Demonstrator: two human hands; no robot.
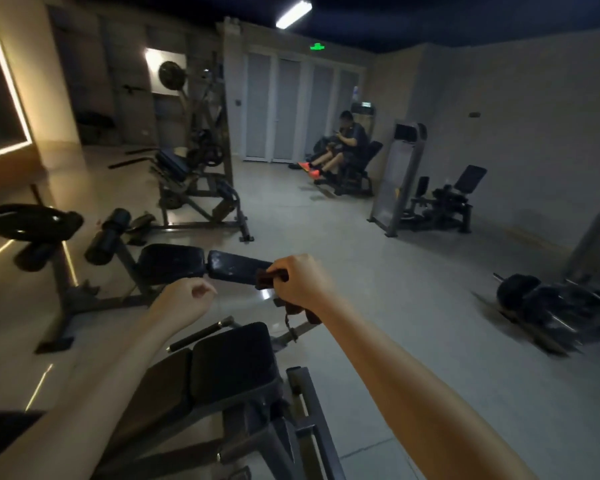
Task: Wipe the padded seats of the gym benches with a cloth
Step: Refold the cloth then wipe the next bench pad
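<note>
Dark padding covered two gym benches as a person reached out with both bare arms in a dim gym.

The right hand was closed around a brown cloth, bunched at the right end of the far bench, though contact with the pad could not be told. The left hand, curled loosely with nothing in it, hung apart from the right, above the floor between the two benches. The near bench stood below the arms. A seated person occupied a machine by the back wall.
</note>
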